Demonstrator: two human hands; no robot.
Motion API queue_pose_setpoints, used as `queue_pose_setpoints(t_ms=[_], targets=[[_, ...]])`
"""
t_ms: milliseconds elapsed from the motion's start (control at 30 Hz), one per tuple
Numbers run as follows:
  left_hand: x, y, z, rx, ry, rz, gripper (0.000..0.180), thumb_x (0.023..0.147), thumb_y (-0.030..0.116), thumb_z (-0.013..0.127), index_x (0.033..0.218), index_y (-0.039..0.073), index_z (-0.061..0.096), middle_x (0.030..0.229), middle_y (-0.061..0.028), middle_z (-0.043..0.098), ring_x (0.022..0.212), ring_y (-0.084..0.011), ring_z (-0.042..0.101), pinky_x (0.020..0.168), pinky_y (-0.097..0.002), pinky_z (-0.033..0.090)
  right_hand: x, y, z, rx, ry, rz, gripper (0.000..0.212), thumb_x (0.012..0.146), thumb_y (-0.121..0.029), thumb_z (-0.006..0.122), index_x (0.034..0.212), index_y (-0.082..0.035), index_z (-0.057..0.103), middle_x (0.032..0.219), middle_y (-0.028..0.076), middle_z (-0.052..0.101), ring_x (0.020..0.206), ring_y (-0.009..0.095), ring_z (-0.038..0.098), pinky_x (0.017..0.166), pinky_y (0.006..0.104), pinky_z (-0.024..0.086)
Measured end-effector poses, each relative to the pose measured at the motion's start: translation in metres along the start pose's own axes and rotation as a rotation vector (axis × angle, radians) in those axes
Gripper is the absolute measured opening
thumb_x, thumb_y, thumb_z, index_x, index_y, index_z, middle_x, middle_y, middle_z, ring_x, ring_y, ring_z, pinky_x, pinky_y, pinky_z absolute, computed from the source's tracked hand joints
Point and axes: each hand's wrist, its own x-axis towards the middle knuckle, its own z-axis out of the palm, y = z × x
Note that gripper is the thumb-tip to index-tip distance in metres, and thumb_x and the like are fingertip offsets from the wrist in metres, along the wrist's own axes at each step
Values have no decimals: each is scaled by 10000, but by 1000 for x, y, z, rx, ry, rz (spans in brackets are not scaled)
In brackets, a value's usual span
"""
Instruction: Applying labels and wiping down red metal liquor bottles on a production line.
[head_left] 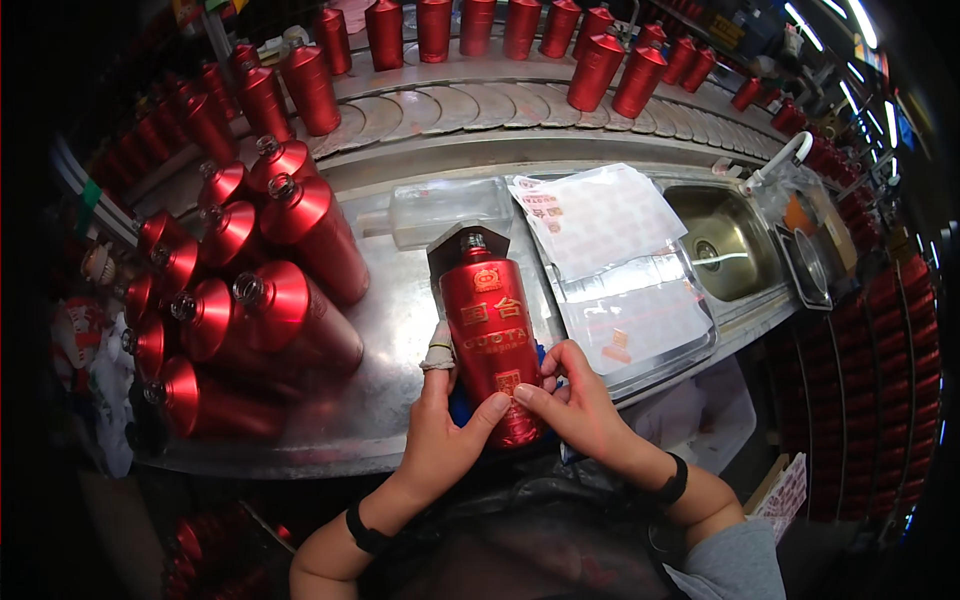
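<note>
A glossy red bottle (487, 315) with gold emblem and lettering lies tilted in front of me, its neck pointing away. My left hand (440, 425) is closed on the bottle's left side, with white wrapping on one finger. My right hand (582, 405) grips the lower right side. Both thumbs press on the bottle near its base, beside a small gold square mark (508, 383). Behind the neck and shoulders shows a dark angular support (440, 255). Bits of blue material (461, 408) show beside the lower bottle; most of it is hidden.
Plain red bottles (305, 230) crowd the left of the metal table (375, 425). A clear glass-like bottle (450, 210) lies beyond my hands. Printed sheets (600, 220) rest on a tray at right, beside a sink (735, 285) and faucet (795, 150). A curved conveyor (430, 108) carries more bottles behind.
</note>
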Motion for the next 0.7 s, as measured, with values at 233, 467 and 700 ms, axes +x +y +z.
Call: queue_pose_setpoints(t_ms=[233,467,700], targets=[[7,0,-3,-32,11,-1,777,892,157,681,1474,-41,206,1381,-214,468,1301,-257,462,1096,-366,339,1,-11,-2,-69,-14,6,380,903,-284,703,967,-64,401,738,-28,442,615,16,380,511,198,336],[16,-2,-2,-154,21,-128,743,905,167,674,1461,-25,221,1340,-206,498,1249,-230,504,1053,-352,388,7,-29,-3,-302,-17,47,453,876,-389,715,881,-47,418,670,20,508,614,71,467,541,249,410],[15,-4,-1,-137,12,-134,715,915,148,658,1457,-28,226,1330,-183,513,1240,-227,511,1051,-345,389,10,-28,-5,-286,-20,89,471,867,-411,717,841,-42,427,658,33,509,623,91,481,552,273,421]])
